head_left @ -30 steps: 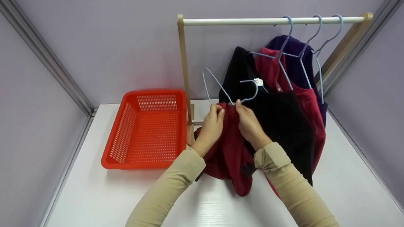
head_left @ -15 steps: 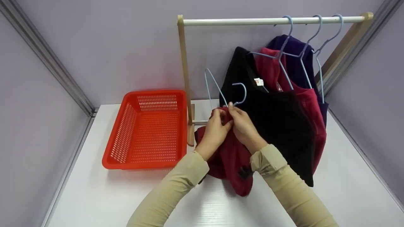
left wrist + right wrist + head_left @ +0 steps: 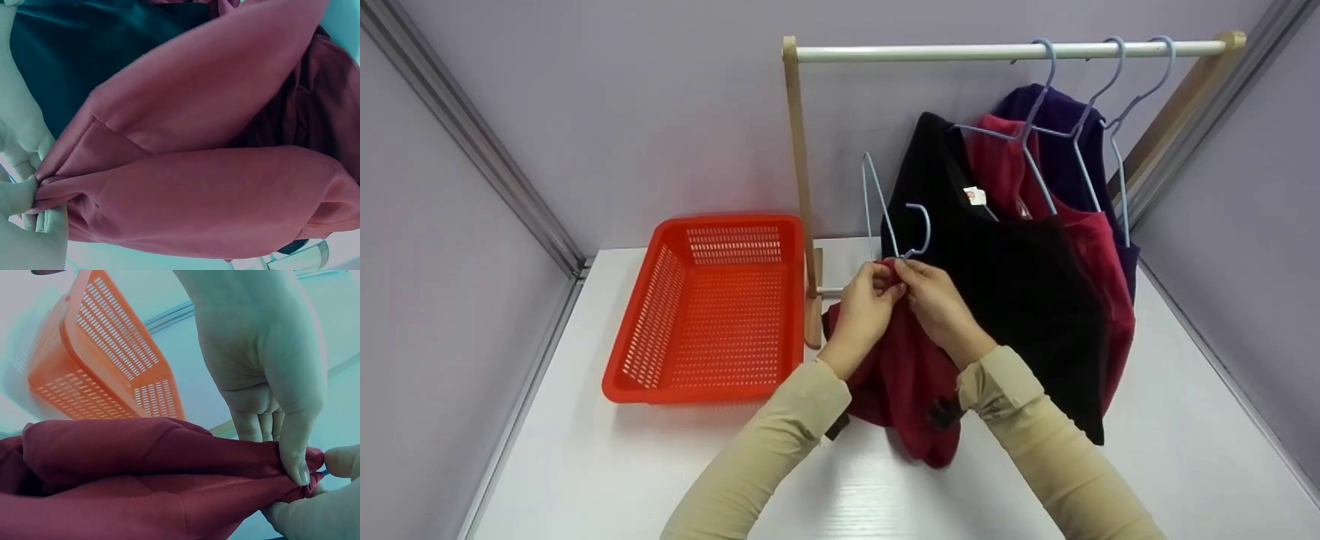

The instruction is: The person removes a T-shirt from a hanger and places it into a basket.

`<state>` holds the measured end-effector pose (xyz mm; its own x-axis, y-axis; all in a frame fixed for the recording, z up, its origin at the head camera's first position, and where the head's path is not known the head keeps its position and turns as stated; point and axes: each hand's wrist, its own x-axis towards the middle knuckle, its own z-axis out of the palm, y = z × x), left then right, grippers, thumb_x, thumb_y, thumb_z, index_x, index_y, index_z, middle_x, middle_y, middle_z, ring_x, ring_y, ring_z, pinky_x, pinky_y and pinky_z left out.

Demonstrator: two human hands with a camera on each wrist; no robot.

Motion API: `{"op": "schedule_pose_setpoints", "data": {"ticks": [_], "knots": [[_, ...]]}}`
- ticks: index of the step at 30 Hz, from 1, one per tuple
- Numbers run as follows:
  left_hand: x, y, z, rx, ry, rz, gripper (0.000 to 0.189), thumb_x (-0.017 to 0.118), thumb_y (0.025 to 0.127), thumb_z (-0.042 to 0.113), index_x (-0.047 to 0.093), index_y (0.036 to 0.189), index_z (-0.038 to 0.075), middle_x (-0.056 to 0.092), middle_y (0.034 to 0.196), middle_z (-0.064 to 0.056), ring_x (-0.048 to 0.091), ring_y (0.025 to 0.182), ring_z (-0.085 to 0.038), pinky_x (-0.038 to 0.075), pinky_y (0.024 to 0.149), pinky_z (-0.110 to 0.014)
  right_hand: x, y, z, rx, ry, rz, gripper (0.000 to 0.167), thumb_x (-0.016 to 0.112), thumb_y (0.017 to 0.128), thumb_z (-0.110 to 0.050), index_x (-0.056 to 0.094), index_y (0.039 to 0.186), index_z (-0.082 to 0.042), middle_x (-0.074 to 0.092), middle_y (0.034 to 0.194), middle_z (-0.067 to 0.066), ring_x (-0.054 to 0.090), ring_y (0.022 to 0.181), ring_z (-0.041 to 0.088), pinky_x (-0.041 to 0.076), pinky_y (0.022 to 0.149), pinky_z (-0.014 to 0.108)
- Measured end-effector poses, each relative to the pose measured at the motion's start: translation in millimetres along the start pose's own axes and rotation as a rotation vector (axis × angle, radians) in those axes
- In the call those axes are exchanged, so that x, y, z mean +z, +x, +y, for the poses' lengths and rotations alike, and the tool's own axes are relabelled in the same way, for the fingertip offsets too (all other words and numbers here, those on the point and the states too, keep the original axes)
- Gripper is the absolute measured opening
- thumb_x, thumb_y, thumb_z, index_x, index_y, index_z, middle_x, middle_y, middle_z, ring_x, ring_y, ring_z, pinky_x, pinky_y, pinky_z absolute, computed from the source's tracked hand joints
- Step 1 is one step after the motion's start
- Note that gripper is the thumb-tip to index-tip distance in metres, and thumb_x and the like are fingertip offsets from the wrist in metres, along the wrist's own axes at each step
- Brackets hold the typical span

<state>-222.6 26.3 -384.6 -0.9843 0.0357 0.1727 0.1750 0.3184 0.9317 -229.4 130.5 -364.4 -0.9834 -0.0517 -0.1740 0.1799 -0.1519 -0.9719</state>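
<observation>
A dark red garment [image 3: 911, 375] hangs bunched from both hands over the white table. Rising from its gathered top is a light blue wire hanger [image 3: 883, 202], one narrow arm pointing up and the hook to the right; the rest is hidden by cloth and hands. My left hand [image 3: 866, 307] pinches the cloth between thumb and fingers, also plain in the left wrist view. Close against it, my right hand [image 3: 937, 304] pinches the same gathered edge beside the hanger's neck. In the right wrist view, the right hand's fingertips [image 3: 340, 461] meet the red fabric [image 3: 140, 455].
On the left stands a red perforated plastic basket [image 3: 727, 322]. Behind the hands is a clothes rack with a white rail [image 3: 915, 52] and wooden posts. Black [image 3: 1020, 300], pink-red [image 3: 1117, 322] and purple [image 3: 1057, 105] garments hang on blue hangers at its right.
Both hands have drawn together, the right one moving left. The loose hanger's hook has shifted left and slightly down, and its raised arm now stands steeper. The hanging clothes and basket stay put.
</observation>
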Motion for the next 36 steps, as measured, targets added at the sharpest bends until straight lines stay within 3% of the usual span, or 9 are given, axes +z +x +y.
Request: {"op": "schedule_pose_setpoints", "data": {"ticks": [4, 6, 12, 19, 24, 27, 31, 34, 36], "knots": [[-1.4, -0.3, -1.4, -0.008, -0.007, -0.004, 0.020, 0.063, 0.088, 0.004, 0.056, 0.105, -0.004, 0.066, 0.104, -0.022, 0.065, 0.099, -0.029, 0.054, 0.082, -0.032, -2, 0.7, 1, 0.036, -0.056, -0.001, 0.043, 0.043, 0.101, -0.014, 0.043, 0.137, 0.009, 0.055, 0.128, 0.013, 0.053, 0.105, 0.007, 0.043, 0.086, 0.014], [-2.5, -0.8, -1.9, -0.004, -0.007, -0.009, 0.019, 0.063, 0.089, 0.004, 0.056, 0.105, -0.004, 0.066, 0.105, -0.022, 0.064, 0.100, -0.029, 0.054, 0.083, -0.032, -3, 0.7, 1, 0.042, -0.072, -0.004, 0.043, 0.043, 0.101, -0.015, 0.043, 0.138, 0.008, 0.054, 0.131, 0.013, 0.052, 0.109, 0.008, 0.042, 0.090, 0.016], [-4.2, -1.2, -4.0, -0.002, -0.021, -0.033, 0.020, 0.060, 0.091, 0.005, 0.055, 0.108, -0.003, 0.065, 0.109, -0.021, 0.063, 0.103, -0.030, 0.052, 0.087, -0.035, -6, 1.6, 1, 0.016, -0.101, -0.008, 0.041, 0.046, 0.100, -0.016, 0.048, 0.135, 0.006, 0.062, 0.112, 0.001, 0.057, 0.096, 0.001, 0.045, 0.084, 0.015], [-4.8, -3.8, -6.9, 0.012, -0.013, -0.064, 0.028, 0.059, 0.092, 0.006, 0.054, 0.118, -0.003, 0.064, 0.115, -0.020, 0.061, 0.107, -0.030, 0.050, 0.091, -0.038, -3, 6.0, -4, -0.066, -0.138, 0.012, 0.038, 0.048, 0.100, -0.014, 0.051, 0.131, 0.008, 0.066, 0.116, 0.007, 0.057, 0.095, 0.002, 0.045, 0.085, 0.014], [-5.1, -4.6, -8.7, 0.016, -0.011, -0.073, 0.030, 0.058, 0.092, 0.005, 0.055, 0.120, -0.004, 0.064, 0.115, -0.021, 0.061, 0.105, -0.030, 0.050, 0.091, -0.038, 0, 9.6, -15, -0.111, -0.210, -0.042, 0.043, 0.043, 0.097, -0.002, 0.043, 0.139, 0.003, 0.066, 0.093, -0.004, 0.058, 0.094, 0.006, 0.042, 0.087, 0.017], [-5.9, -4.3, -9.8, 0.012, -0.003, -0.070, 0.029, 0.058, 0.092, 0.006, 0.055, 0.119, -0.004, 0.064, 0.115, -0.020, 0.061, 0.106, -0.030, 0.049, 0.092, -0.039, 2, 12.0, -22, -0.141, -0.294, -0.089, 0.051, 0.038, 0.094, 0.006, 0.037, 0.144, -0.002, 0.065, 0.088, -0.006, 0.059, 0.092, 0.008, 0.041, 0.089, 0.021], [-7.1, -4.2, -13.4, -0.001, 0.014, -0.071, 0.028, 0.059, 0.092, 0.008, 0.056, 0.118, -0.003, 0.064, 0.114, -0.020, 0.060, 0.106, -0.030, 0.049, 0.092, -0.039, 5, 15.1, -29, -0.196, -0.368, -0.133, 0.048, 0.033, 0.097, 0.007, 0.033, 0.144, -0.001, 0.066, 0.107, 0.013, 0.063, 0.096, 0.012, 0.045, 0.099, 0.031], [-8.1, -5.7, -16.2, -0.011, 0.021, -0.077, 0.027, 0.058, 0.093, 0.010, 0.057, 0.117, -0.002, 0.064, 0.113, -0.020, 0.060, 0.106, -0.030, 0.049, 0.092, -0.040, 8, 17.2, -35, -0.224, -0.347, -0.138, 0.037, 0.031, 0.099, 0.004, 0.035, 0.136, 0.005, 0.057, 0.126, 0.028, 0.064, 0.102, 0.016, 0.044, 0.105, 0.039], [-8.5, -7.3, -17.3, -0.008, 0.030, -0.079, 0.026, 0.058, 0.093, 0.010, 0.058, 0.116, -0.001, 0.064, 0.111, -0.020, 0.061, 0.104, -0.029, 0.049, 0.090, -0.039, 10, 18.5, -38, -0.233, -0.304, -0.125, 0.030, 0.031, 0.100, 0.003, 0.037, 0.129, 0.007, 0.054, 0.127, 0.032, 0.064, 0.105, 0.021, 0.042, 0.107, 0.041]]}}
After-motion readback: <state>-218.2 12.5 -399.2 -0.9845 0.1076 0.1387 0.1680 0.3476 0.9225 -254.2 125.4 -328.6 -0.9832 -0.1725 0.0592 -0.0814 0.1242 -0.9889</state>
